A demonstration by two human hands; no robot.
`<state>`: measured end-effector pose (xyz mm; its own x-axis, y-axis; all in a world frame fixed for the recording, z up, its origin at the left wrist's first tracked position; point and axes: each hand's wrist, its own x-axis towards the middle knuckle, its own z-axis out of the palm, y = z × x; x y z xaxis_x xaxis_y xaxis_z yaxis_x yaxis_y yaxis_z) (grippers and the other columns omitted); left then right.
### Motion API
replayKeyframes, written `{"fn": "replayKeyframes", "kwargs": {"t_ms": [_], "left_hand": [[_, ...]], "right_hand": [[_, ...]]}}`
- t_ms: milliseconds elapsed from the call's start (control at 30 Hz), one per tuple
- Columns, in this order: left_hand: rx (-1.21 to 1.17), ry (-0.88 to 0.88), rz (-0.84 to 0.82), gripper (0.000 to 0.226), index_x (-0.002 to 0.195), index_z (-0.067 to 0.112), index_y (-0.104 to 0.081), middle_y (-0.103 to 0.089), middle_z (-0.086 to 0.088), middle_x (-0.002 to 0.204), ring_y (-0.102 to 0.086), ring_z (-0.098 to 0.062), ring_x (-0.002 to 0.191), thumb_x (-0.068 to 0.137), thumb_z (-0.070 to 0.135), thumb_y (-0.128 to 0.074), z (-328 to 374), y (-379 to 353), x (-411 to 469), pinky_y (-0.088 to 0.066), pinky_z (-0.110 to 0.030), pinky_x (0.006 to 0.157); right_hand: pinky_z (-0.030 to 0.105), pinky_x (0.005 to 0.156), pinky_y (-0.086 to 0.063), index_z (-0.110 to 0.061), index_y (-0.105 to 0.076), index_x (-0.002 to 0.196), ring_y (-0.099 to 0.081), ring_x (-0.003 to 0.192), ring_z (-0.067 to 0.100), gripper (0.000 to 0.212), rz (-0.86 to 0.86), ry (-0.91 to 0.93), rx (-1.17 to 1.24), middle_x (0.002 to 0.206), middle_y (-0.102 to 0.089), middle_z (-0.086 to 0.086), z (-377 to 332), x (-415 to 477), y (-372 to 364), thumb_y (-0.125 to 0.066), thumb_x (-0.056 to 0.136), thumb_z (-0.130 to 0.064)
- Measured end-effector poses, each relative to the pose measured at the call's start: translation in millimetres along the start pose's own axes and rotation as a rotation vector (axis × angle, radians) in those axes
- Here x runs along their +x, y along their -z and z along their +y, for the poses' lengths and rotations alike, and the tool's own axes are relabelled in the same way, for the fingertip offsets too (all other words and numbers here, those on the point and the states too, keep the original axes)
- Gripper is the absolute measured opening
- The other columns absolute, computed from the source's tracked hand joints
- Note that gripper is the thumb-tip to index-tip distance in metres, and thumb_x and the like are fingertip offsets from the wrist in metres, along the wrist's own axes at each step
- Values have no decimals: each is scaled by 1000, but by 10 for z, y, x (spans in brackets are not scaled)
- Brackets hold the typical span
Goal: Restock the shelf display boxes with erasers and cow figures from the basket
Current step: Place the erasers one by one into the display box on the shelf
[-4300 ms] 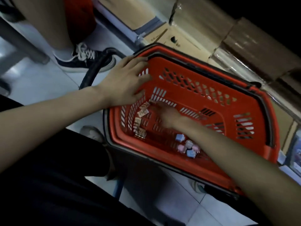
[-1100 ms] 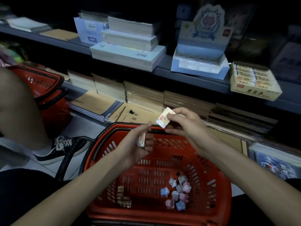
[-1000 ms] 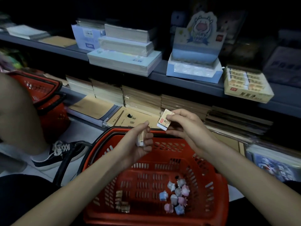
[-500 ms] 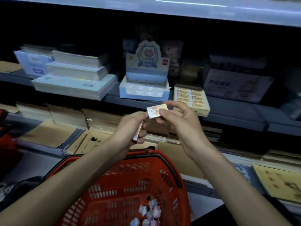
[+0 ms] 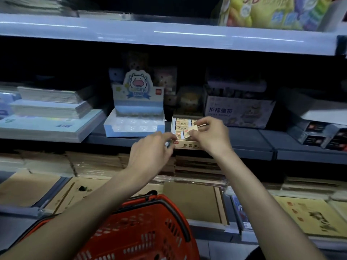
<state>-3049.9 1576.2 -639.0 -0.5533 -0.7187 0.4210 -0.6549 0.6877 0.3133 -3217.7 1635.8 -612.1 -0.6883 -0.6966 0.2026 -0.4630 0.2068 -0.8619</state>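
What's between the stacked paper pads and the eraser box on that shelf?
The blue cow display box stands there, shown in the head view.

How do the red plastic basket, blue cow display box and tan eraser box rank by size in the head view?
Red plastic basket (nearest the camera, so unsure)
blue cow display box
tan eraser box

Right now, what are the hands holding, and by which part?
The right hand pinches an eraser by one end. Whether the curled left hand holds anything cannot be told.
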Motion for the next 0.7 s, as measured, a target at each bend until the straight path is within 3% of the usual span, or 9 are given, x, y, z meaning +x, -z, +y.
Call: {"fn": "replayKeyframes", "kwargs": {"t_ms": [100,200,400,533,600,700], "left_hand": [[17,-25,1,17,114,43,-67,-62,12,102,-67,-20,93,101,44,-56,4,4,70,-47,-34,67],[-7,-36,6,14,107,42,-69,-60,12,97,-66,-20,91,100,44,-58,-16,4,107,-49,-35,67],[-14,-69,2,14,105,42,-72,-61,11,97,-65,-18,91,99,45,-59,-51,22,131,-45,-33,63],[13,-92,-51,19,108,41,-70,-57,13,93,-63,-17,94,98,52,-58,-57,72,164,-41,-32,64],[-191,-27,-53,27,112,39,-67,-61,14,93,-61,-12,88,97,57,-56,-27,133,147,-44,-32,68],[-1091,434,-149,38,111,21,-62,-55,5,80,-46,-11,58,98,56,-55,60,262,113,-34,-25,50]], "right_hand": [[25,76,-55,-15,-72,117,-70,97,17,42,-92,-15,-184,112,-73,5,-28,133,-48,-88,79,-20],[28,81,-53,-14,-75,117,-68,103,21,46,-109,20,-337,118,-71,8,-48,190,-68,-91,76,-27],[42,86,-59,-15,-79,96,-68,100,29,31,-35,124,-451,106,-72,10,-23,162,-183,-93,73,-31],[42,82,-60,-20,-80,89,-70,94,25,23,-20,158,-445,98,-74,4,2,152,-205,-92,74,-31],[41,81,-60,-20,-80,93,-69,94,24,18,-16,191,-439,98,-74,3,-3,125,-188,-87,80,-31],[31,75,-55,-25,-80,94,-69,88,14,9,60,305,-374,94,-75,-5,-68,26,-108,-76,90,-32]]}}
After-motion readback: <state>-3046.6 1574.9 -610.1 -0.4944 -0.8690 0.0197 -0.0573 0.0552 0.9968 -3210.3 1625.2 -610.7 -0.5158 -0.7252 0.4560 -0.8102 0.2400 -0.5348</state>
